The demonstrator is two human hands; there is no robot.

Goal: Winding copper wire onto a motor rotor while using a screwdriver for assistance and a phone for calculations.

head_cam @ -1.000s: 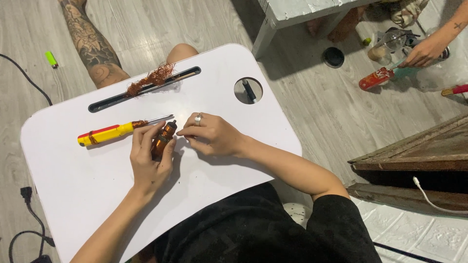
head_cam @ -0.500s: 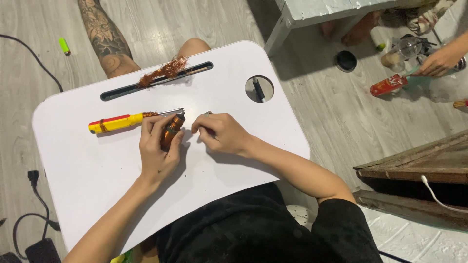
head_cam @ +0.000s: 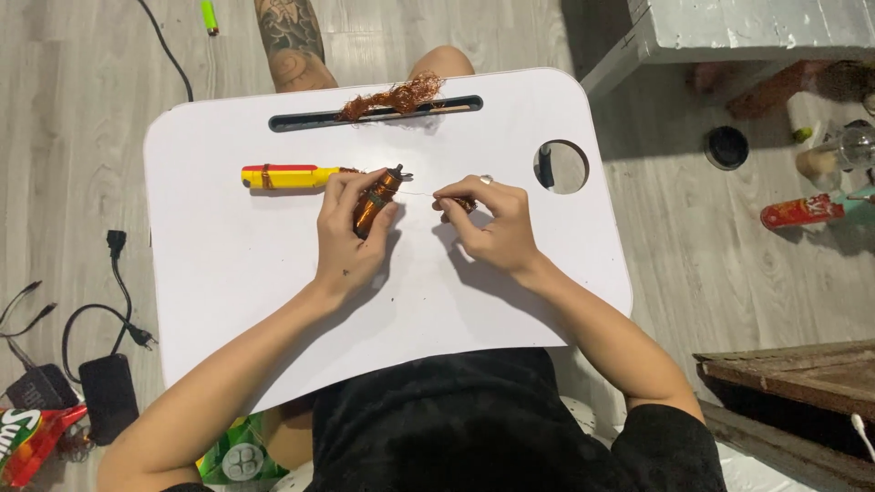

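Observation:
My left hand (head_cam: 351,239) grips a small copper-wound motor rotor (head_cam: 375,199) over the white lap tray (head_cam: 273,273). My right hand (head_cam: 492,223) pinches the end of a thin copper wire (head_cam: 419,192) that runs taut from the rotor's tip. A ring shows on one right finger. A yellow and red screwdriver (head_cam: 290,175) lies on the tray just left of the rotor, its tip behind my left fingers. A tangle of loose copper wire (head_cam: 394,97) rests in the tray's long slot.
The tray has a round cup hole (head_cam: 561,167) at the right. On the wooden floor lie black cables and a power adapter (head_cam: 108,392) at left, a snack bag (head_cam: 27,437), a green lighter (head_cam: 210,15), a grey bench (head_cam: 729,32), bottles (head_cam: 802,211) and a black lid (head_cam: 726,147).
My right hand has pulled away to the right of the rotor, drawing a length of thin wire out between the hands. The view has also shifted, so the tray sits lower in frame.

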